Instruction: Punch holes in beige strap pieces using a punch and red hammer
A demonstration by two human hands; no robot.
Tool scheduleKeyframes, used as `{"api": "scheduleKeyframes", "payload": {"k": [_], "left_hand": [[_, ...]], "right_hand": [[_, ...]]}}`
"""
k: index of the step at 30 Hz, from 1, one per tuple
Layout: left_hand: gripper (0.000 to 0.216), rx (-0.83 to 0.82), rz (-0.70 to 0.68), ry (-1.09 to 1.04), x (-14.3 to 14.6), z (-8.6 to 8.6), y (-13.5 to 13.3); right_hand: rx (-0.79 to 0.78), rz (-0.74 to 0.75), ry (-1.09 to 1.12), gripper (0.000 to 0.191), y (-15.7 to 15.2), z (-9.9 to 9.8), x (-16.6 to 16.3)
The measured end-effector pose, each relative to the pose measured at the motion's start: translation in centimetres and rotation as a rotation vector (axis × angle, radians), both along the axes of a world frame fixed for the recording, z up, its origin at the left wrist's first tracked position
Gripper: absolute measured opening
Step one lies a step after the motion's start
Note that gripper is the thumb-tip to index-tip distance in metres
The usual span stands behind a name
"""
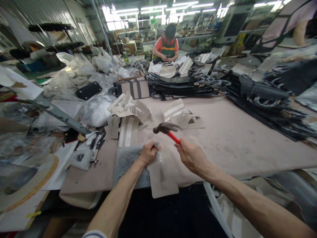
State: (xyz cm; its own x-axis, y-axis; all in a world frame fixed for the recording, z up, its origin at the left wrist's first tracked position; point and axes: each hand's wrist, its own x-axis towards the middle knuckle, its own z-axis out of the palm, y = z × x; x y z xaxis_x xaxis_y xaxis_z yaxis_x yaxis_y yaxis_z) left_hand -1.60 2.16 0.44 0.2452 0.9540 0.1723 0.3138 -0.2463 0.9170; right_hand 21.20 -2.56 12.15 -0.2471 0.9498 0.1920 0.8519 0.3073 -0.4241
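Observation:
My right hand (192, 157) grips the red handle of a claw hammer (165, 128), whose head is raised just above and behind my left hand. Closed round a short metal punch (157, 144), my left hand (148, 153) keeps the tool's round top facing up. The punch's lower end is hidden by my fingers. Under that hand lies a beige panel (164, 190) with a plastic-wrapped strap or handle on it, its near end hanging past the table edge. Beneath and left of it is a grey slab (123, 163) speckled with dark marks.
Beige panels with straps (130, 130) are heaped beyond my left hand, and another strapped panel (183, 115) lies behind the hammer. Stacks of black bag pieces (183, 87) line the far side. At left are plastic bags (95, 109) and a slanted metal bar (61, 114). A person (166, 48) sits opposite.

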Motion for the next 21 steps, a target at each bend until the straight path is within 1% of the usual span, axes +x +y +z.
{"api": "scheduleKeyframes", "payload": {"k": [2, 4, 5, 7, 8, 9, 10, 11, 13, 14, 15, 18, 21], "left_hand": [[0.013, -0.001, 0.002, 0.015, 0.0, 0.0, -0.1], [0.013, 0.003, 0.001, 0.020, 0.0, 0.0, -0.1], [0.013, 0.006, 0.000, 0.017, 0.0, 0.0, -0.1], [0.013, 0.008, -0.005, -0.002, 0.1, 0.0, -0.1], [0.014, 0.007, -0.008, -0.011, 0.1, 0.0, -0.1], [0.014, 0.004, -0.010, -0.018, 0.1, 0.0, -0.1], [0.014, 0.000, -0.010, -0.024, 0.1, 0.1, -0.1], [0.014, -0.005, -0.010, -0.025, 0.2, 0.1, -0.1], [0.014, -0.010, 0.001, -0.015, 0.2, 0.1, -0.1], [0.013, -0.009, 0.007, -0.005, 0.2, 0.1, -0.1], [0.013, -0.006, 0.013, 0.003, 0.2, 0.1, -0.1], [0.015, 0.007, 0.021, 0.005, 0.1, 0.0, -0.2], [0.016, 0.001, 0.012, -0.013, 0.1, -0.2, -0.2]], "right_hand": [[-0.049, 0.096, -0.153, 0.025, 0.4, 0.6, 0.0], [-0.034, 0.107, -0.181, 0.024, 0.7, 1.9, 0.0], [0.014, 0.071, -0.139, 0.025, 0.8, 2.7, 0.0], [0.155, -0.063, 0.009, 0.027, 0.7, 3.9, -0.3], [0.216, -0.132, 0.081, 0.028, 0.6, 4.0, -0.4], [0.239, -0.167, 0.121, 0.029, 0.5, 3.9, -0.6], [0.210, -0.164, 0.113, 0.030, 0.3, 3.4, -0.7], [0.130, -0.127, 0.058, 0.029, 0.2, 2.7, -0.8], [-0.089, 0.007, -0.118, 0.027, 0.0, 1.2, -0.5], [-0.172, 0.053, -0.194, 0.027, 0.1, 0.4, -0.2], [-0.219, 0.075, -0.243, 0.027, 0.2, -0.2, 0.2], [-0.239, 0.048, -0.250, 0.029, 0.4, -1.9, 1.8], [-0.341, -0.022, -0.210, 0.028, 0.2, -4.6, 3.5]]}}
